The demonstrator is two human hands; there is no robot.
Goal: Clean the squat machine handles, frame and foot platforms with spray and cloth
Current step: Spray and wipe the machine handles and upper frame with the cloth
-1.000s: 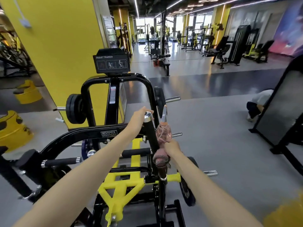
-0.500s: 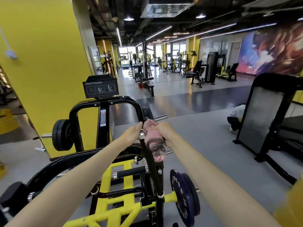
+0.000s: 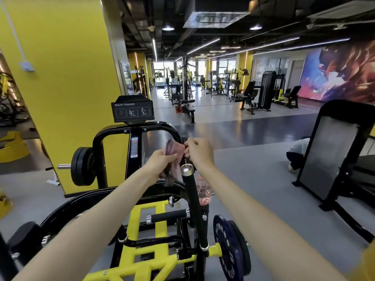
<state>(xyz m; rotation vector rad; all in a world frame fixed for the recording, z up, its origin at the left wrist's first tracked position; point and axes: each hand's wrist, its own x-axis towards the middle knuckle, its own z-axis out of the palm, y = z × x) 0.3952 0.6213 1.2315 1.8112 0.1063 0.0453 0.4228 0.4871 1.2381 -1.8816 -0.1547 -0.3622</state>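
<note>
- You are standing in a large gym on a grey floor [image 3: 253, 179], with a yellow pillar [image 3: 60, 78] rising on your left and a colourful mural [image 3: 341, 72] covering the far right wall.
- Light strips are running along the dark ceiling, and rows of machines are filling the far end of the room.
- A person [image 3: 298, 151] is crouching on the floor to your right, just beside a tall black pad [image 3: 328, 155].
- The machine's black frame [image 3: 142, 125] is standing in front of you under a sign [image 3: 132, 111] reading "SQUAT TRAINER", with a black plate [image 3: 82, 166] on its left and a blue plate [image 3: 227, 250] low on its right.
- Your left hand [image 3: 160, 161] is gripping the pink cloth [image 3: 172, 153], fingers curled round it.
- Your right hand [image 3: 199, 153] is pinching the cloth's right edge.
- The cloth is hanging between your hands, above the top of the upright handle [image 3: 192, 199] and off it.
- The pink bottle [image 3: 203, 191] is showing just below your right wrist, beside the handle; you cannot tell how it is held.
- Half a second ago your left hand was on the handle top and your right was pressing the cloth round it; both have lifted clear.
- A second ago the cloth was lower on the handle.
- Your view has tilted up, showing more ceiling.
</note>
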